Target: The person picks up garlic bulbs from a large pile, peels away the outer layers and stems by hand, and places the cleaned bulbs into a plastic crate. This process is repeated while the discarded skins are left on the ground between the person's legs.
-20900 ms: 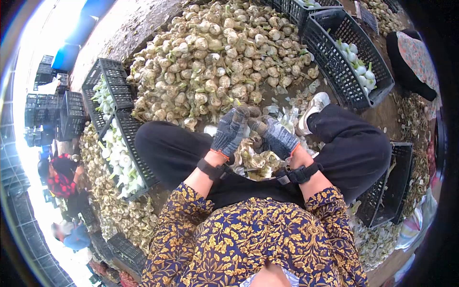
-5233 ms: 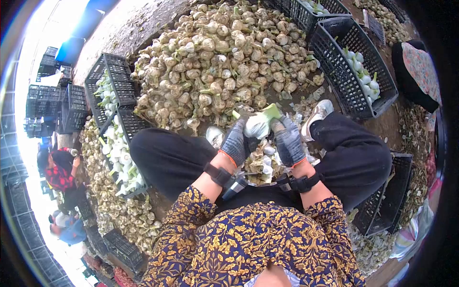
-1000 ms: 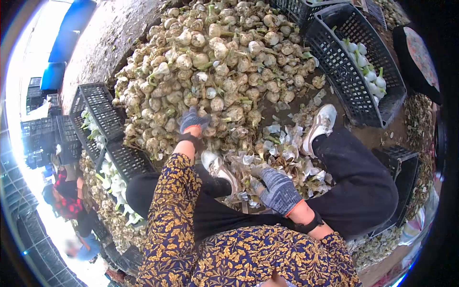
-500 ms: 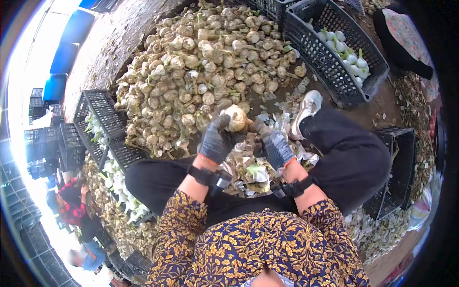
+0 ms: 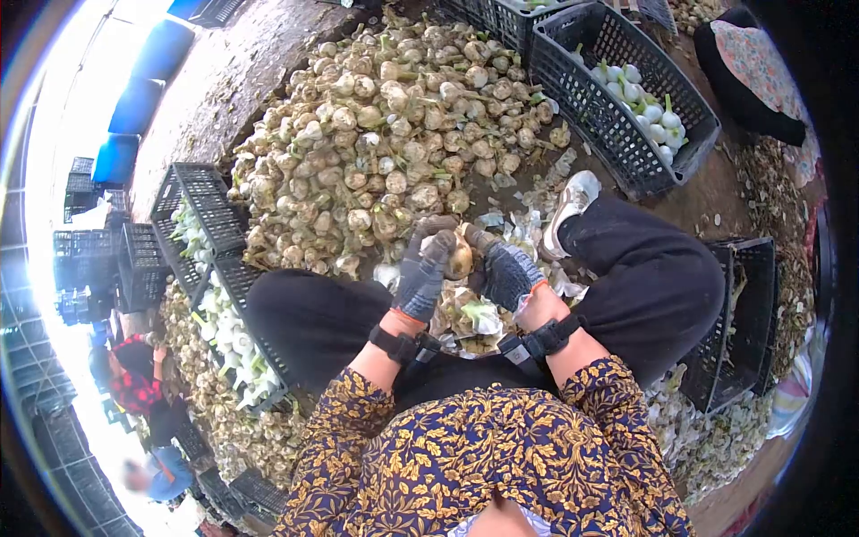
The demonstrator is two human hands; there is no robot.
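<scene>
Between my two gloved hands is a brownish garlic bulb (image 5: pixel 460 259), held low over the scraps between my legs. My left hand (image 5: pixel 420 270) closes round its left side, fingers pointing forward. My right hand (image 5: pixel 506 270) is curled against the top and right side, its fingertips pinching at the skin. Beyond the hands rises a large heap of unpeeled garlic bulbs (image 5: pixel 376 134). Loose peelings (image 5: pixel 474 315) lie under my hands, a pale green-white piece among them.
At front right stands a black crate (image 5: pixel 617 107) with peeled white bulbs. On the left, another crate (image 5: pixel 192 201) and a pile of white stemmed bulbs (image 5: pixel 234 345) sit by my knee. A dark crate (image 5: pixel 747 313) is at right. Other people (image 5: pixel 134 376) work at far left.
The bulb has come lower and turned, showing a browner side. My right hand has moved in from beside it onto its top, and both hands are now closer together.
</scene>
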